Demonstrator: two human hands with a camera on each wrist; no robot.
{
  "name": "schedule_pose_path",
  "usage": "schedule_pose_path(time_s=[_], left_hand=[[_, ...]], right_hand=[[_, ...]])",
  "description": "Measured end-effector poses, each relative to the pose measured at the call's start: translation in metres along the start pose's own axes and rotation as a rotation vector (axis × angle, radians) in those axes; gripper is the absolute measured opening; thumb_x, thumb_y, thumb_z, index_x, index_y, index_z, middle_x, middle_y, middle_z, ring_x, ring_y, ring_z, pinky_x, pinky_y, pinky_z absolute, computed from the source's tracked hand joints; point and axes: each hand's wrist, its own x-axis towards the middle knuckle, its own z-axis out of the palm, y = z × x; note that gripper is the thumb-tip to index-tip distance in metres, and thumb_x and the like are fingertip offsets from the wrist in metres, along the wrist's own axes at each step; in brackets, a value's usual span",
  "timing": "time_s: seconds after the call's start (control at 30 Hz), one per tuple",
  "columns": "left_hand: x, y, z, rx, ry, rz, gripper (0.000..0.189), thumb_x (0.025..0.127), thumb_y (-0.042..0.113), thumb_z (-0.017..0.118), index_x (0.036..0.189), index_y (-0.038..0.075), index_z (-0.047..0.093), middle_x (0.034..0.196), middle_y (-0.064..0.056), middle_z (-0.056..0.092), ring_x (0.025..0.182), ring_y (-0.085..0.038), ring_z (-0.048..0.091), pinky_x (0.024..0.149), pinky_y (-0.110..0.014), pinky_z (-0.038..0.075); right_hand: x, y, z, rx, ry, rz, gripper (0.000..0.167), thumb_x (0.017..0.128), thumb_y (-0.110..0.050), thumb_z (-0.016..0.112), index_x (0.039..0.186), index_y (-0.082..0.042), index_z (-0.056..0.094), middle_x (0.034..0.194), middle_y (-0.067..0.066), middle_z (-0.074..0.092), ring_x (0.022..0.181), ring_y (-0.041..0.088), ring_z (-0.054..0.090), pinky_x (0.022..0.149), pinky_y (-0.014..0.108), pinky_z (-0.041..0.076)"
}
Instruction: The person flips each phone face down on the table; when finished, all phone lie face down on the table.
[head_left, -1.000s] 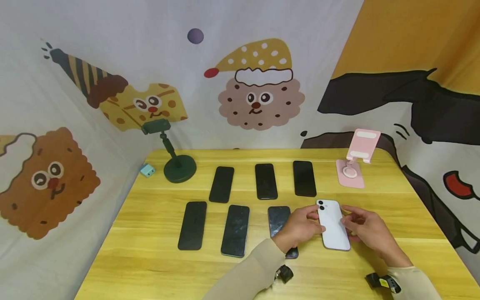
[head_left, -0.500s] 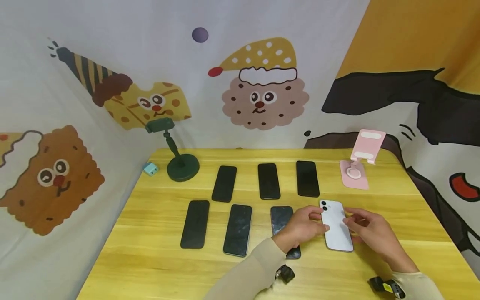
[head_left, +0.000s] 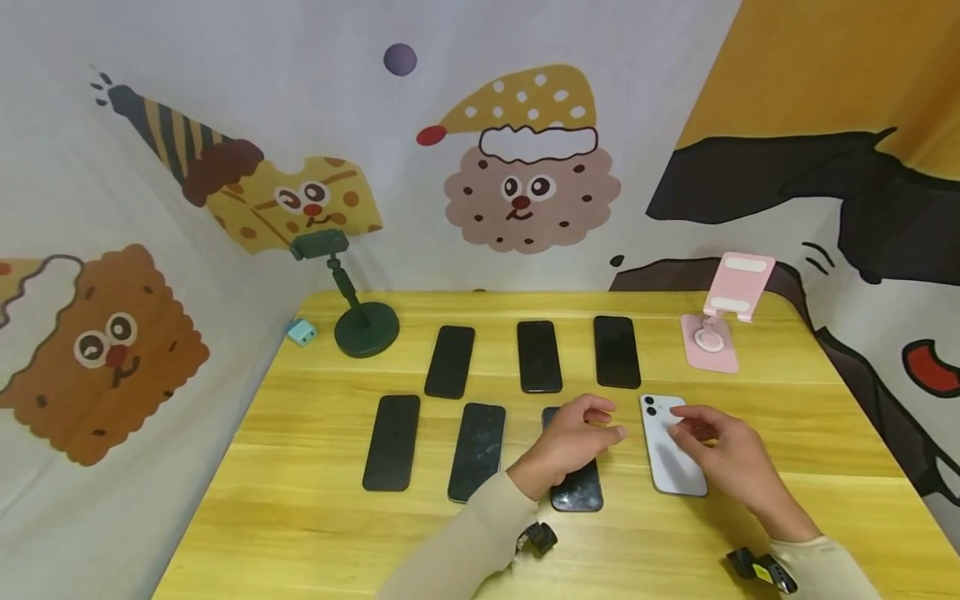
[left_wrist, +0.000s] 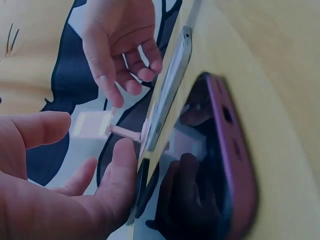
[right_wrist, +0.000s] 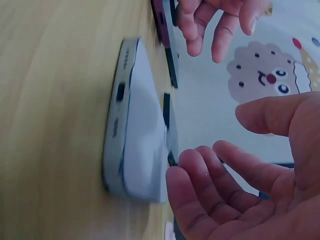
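Observation:
A white smartphone (head_left: 663,454) lies back up on the table, its two camera lenses at the far left corner. My right hand (head_left: 723,454) hovers over its right side with fingers loosely bent; the right wrist view shows a gap between the fingers and the phone (right_wrist: 145,130). To the left, my left hand (head_left: 566,437) hangs above a dark-screened smartphone (head_left: 577,492), holding nothing, thumb and fingers apart. That phone's pinkish edge (left_wrist: 231,155) shows close up in the left wrist view. Part of its screen is hidden by my left hand in the head view.
Other dark smartphones lie screen up in two rows, including one at front left (head_left: 392,443) and one at back right (head_left: 617,352). Behind them stand a green phone stand (head_left: 366,329) and a pink one (head_left: 708,354). A light-blue charger (head_left: 302,332) sits at the far left corner.
Both hands have let go of the white phone's edges. The left hand has moved left, and the right hand has lifted and come slightly over the phone. The phone stays on the table.

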Motion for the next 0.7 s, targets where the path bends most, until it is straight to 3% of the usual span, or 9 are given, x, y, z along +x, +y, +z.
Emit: schedule_pose_path(time_s=[0.17,0.37,0.53,0.7], left_hand=[[-0.007,-0.003,-0.013,0.006,0.027,0.013,0.041,0.098,0.021,0.077,0.136,0.009,0.065,0.130,-0.012,0.064,0.102,-0.013,0.066,0.085,-0.037,0.061],[-0.013,-0.005,-0.030,0.029,0.072,0.017,0.041,0.098,0.021,0.077,0.135,0.008,0.065,0.128,-0.011,0.066,0.101,-0.014,0.068,0.082,-0.032,0.059],[-0.023,-0.009,-0.045,0.031,0.100,-0.010,0.044,0.097,0.020,0.078,0.138,0.009,0.063,0.126,-0.009,0.066,0.102,-0.014,0.067,0.083,-0.031,0.059],[-0.035,-0.014,-0.056,0.060,0.127,-0.022,0.053,0.098,0.023,0.078,0.145,0.009,0.058,0.136,-0.014,0.060,0.110,-0.019,0.065,0.090,-0.036,0.058]], right_hand=[[0.005,-0.011,0.007,0.031,-0.006,-0.053,0.033,0.101,-0.028,0.074,0.126,-0.006,0.073,0.099,0.005,0.075,0.084,0.010,0.068,0.065,0.022,0.054],[0.009,-0.024,0.023,0.093,-0.046,-0.111,0.034,0.102,-0.021,0.073,0.131,-0.004,0.070,0.100,0.004,0.074,0.084,0.004,0.067,0.070,0.022,0.057],[0.004,-0.032,0.038,0.165,-0.096,-0.120,0.038,0.103,-0.020,0.071,0.136,-0.001,0.065,0.106,0.005,0.072,0.087,0.006,0.068,0.073,0.024,0.057],[0.004,-0.036,0.052,0.202,-0.137,-0.110,0.042,0.103,-0.022,0.072,0.139,-0.002,0.062,0.114,0.008,0.073,0.095,0.010,0.070,0.077,0.024,0.057]])
